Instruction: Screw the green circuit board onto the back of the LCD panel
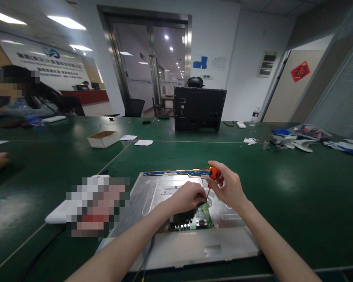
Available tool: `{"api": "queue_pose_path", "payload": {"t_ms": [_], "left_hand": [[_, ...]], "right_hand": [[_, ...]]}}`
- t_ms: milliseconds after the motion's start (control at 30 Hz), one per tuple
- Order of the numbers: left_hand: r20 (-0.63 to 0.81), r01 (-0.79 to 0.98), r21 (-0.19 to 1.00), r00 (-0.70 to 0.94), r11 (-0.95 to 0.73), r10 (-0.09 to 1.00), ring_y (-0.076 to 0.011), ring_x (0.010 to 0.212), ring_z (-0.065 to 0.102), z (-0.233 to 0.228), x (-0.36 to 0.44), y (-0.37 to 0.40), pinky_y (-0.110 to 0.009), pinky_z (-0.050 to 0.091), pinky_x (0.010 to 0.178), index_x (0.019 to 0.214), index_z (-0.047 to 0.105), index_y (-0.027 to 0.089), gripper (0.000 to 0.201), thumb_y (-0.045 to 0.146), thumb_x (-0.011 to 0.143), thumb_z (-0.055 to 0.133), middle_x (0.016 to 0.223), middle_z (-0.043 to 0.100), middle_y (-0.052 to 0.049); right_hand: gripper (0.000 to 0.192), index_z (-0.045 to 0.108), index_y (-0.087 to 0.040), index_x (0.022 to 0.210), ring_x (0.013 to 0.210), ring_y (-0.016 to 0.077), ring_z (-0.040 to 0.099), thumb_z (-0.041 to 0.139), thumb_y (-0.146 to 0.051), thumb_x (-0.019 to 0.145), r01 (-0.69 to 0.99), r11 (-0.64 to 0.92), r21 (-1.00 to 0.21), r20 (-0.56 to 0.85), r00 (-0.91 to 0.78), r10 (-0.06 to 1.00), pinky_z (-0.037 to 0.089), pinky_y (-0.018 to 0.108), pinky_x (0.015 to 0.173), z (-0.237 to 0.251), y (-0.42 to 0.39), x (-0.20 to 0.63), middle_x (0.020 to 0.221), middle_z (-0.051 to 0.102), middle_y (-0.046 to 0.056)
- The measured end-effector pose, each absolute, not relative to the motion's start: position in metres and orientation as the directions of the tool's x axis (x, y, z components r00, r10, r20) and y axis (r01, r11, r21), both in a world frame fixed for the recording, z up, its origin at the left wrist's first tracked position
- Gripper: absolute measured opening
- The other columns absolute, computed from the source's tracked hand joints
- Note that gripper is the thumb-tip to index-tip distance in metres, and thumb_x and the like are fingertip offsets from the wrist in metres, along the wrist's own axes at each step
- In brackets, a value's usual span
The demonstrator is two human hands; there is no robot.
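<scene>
A dark green table spreads across the view, and on its near part, in front of the person, a metal-backed display panel lies flat with its silvery rear side up. Beyond it, near the table's far edge, a black monitor stands upright with its back showing. Over the panel, the right hand is closed in a fingertip grip, while the left hand curls nearly closed low over the middle; whether its fingers have hold of anything cannot be told. Partly hidden under the left hand, a green circuit board sits on the panel. A shallow white box rests well apart, beyond the panel to the left. A narrow blue circuit strip runs along the panel's far edge. Smallest is the screwdriver, its orange-and-black handle pinched between the right hand's thumb and fingers, its thin shaft slanting down beside the left fingertips toward the green board's far edge; contact at the tip is too small to tell.
</scene>
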State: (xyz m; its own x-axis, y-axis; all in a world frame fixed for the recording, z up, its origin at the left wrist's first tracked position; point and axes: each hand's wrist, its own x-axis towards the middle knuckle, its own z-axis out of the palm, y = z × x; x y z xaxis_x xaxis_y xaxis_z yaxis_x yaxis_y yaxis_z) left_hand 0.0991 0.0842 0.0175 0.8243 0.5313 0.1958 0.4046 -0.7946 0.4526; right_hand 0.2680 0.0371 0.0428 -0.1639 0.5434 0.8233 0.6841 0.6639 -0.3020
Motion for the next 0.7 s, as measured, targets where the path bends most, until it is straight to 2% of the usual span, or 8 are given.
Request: {"api": "queue_pose_path", "payload": {"t_ms": [167,467,700], "left_hand": [[0.191,0.405,0.451,0.826,-0.795,0.53,-0.0156,0.069,0.061,0.0169,0.0993,0.0848,-0.022,0.041,0.066,0.077,0.072,0.017,0.02,0.002,0.071,0.06,0.074,0.071,-0.001],[0.19,0.418,0.447,0.82,-0.791,0.54,-0.0154,0.068,0.061,0.0188,0.0992,0.0837,-0.022,0.041,0.064,0.077,0.071,0.016,0.017,0.003,0.072,0.062,0.073,0.07,-0.002],[0.185,0.414,0.442,0.826,-0.796,0.533,-0.0153,0.067,0.061,0.018,0.1002,0.0837,-0.022,0.041,0.064,0.076,0.072,0.016,0.018,0.003,0.072,0.06,0.073,0.071,-0.002]], "right_hand": [[0.04,0.044,-0.022,0.128,0.05,0.0088,0.05,0.045,-0.019,0.088,0.635,0.688,-0.351,0.799,-0.18,0.574,0.043,0.021,0.047,0.0467,0.0337,0.2672,0.081,0.062,0.001],[0.03,0.052,-0.023,0.113,0.048,0.0095,0.047,0.06,-0.032,0.085,0.711,0.644,-0.282,0.835,-0.148,0.529,0.04,0.021,0.045,0.0403,0.0398,0.268,0.071,0.057,-0.002],[0.039,0.042,-0.023,0.13,0.061,0.0119,0.057,0.042,-0.017,0.091,0.606,0.708,-0.363,0.79,-0.203,0.578,0.045,0.022,0.052,0.0478,0.0324,0.2673,0.081,0.062,0.002]]}}
